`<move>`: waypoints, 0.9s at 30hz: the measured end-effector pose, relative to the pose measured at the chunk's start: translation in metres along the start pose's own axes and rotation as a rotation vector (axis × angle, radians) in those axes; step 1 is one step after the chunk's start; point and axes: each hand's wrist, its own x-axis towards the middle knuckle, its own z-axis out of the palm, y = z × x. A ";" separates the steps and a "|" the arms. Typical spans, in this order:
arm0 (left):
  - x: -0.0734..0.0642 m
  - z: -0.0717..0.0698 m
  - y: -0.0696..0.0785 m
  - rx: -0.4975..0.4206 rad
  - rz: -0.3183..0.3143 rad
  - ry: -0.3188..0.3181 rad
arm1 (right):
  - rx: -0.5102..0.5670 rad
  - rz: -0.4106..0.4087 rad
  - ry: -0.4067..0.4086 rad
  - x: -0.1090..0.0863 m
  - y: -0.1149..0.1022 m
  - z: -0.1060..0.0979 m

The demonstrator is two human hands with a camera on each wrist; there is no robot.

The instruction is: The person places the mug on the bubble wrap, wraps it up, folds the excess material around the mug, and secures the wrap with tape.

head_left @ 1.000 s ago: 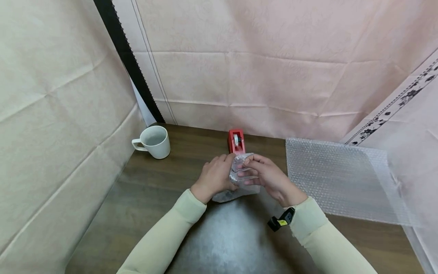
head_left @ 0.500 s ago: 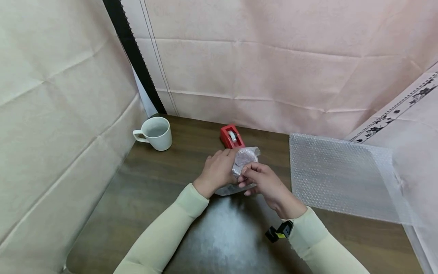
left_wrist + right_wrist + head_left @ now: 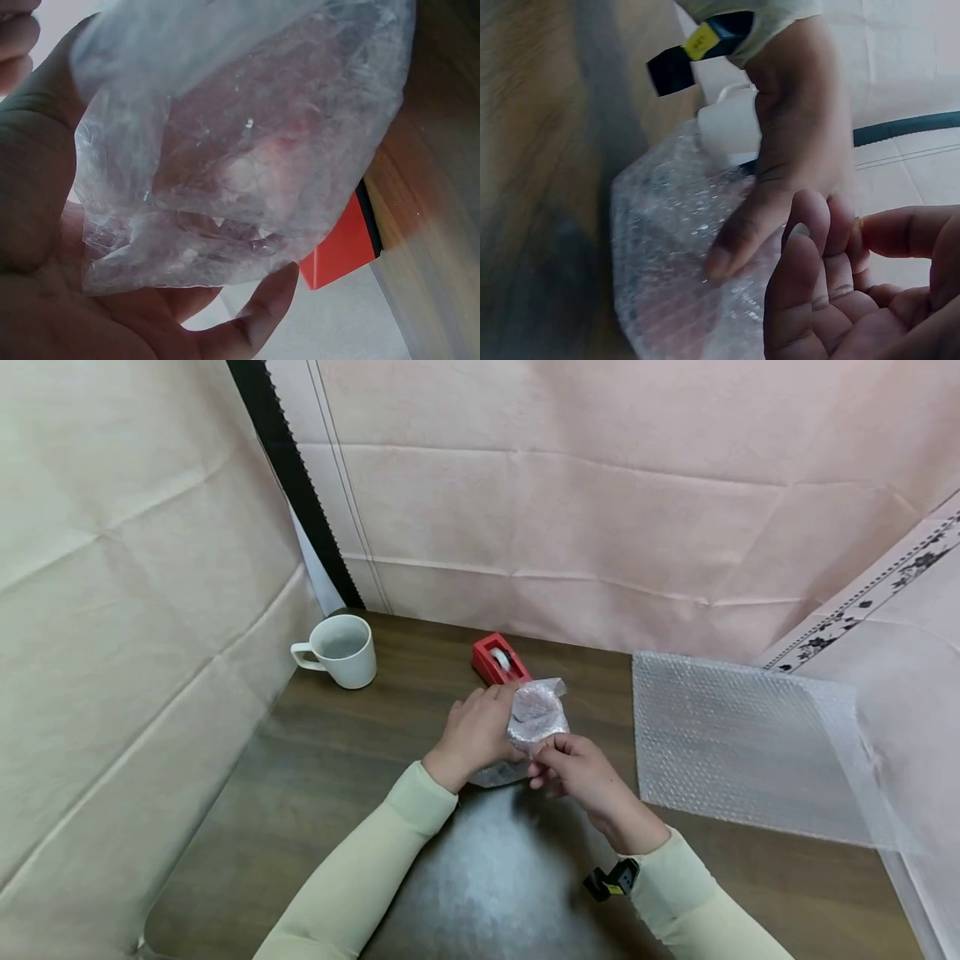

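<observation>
A bubble-wrapped bundle (image 3: 538, 708) stands on the table in front of me, its rounded top facing up; whatever is inside stays hidden. My left hand (image 3: 478, 733) grips its left side, and the left wrist view shows the thumb and fingers curved round the crinkled bubble wrap (image 3: 255, 150). At the near right edge of the bundle, my right hand (image 3: 577, 777) pinches the bubble wrap between thumb and forefinger. In the right wrist view those right fingers (image 3: 810, 262) overlap the wrap close by the left hand. Behind the bundle lies a red tape dispenser (image 3: 489, 662) with a roll in it.
A white mug (image 3: 343, 653) stands at the back left, handle to the left. On the right, a flat sheet of bubble wrap (image 3: 735, 743) reaches over the right edge of the wooden table (image 3: 315, 802). Cloth curtains (image 3: 570, 527) close in the back and sides.
My right hand has moved from over the bundle's top down to its near edge, and its fingers have drawn together. The tape dispenser has shifted left and turned. My left hand keeps its grip.
</observation>
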 end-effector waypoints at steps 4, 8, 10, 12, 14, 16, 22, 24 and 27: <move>-0.001 -0.003 0.001 -0.011 -0.013 -0.017 | 0.005 0.016 -0.002 0.002 0.006 0.001; -0.001 -0.002 0.001 -0.022 -0.015 -0.029 | -0.013 0.031 0.021 0.005 0.016 0.003; -0.001 -0.002 0.001 -0.027 -0.021 -0.026 | -0.048 0.020 0.040 0.006 0.020 0.005; -0.002 -0.001 0.000 -0.027 -0.023 -0.011 | -0.083 0.009 0.077 0.006 0.023 0.008; -0.003 0.000 0.000 -0.018 -0.023 0.018 | -0.129 -0.010 0.111 0.006 0.026 0.009; -0.004 0.002 -0.001 -0.009 -0.011 0.060 | -0.166 -0.022 0.144 0.006 0.028 0.011; -0.004 0.002 -0.003 -0.064 0.021 0.056 | -0.286 -0.075 0.201 0.007 0.031 0.012; -0.004 0.001 -0.004 -0.090 0.023 0.020 | -0.352 -0.099 0.237 0.008 0.033 0.014; -0.005 -0.003 -0.006 -0.116 0.039 -0.033 | -0.472 -0.136 0.308 0.008 0.037 0.017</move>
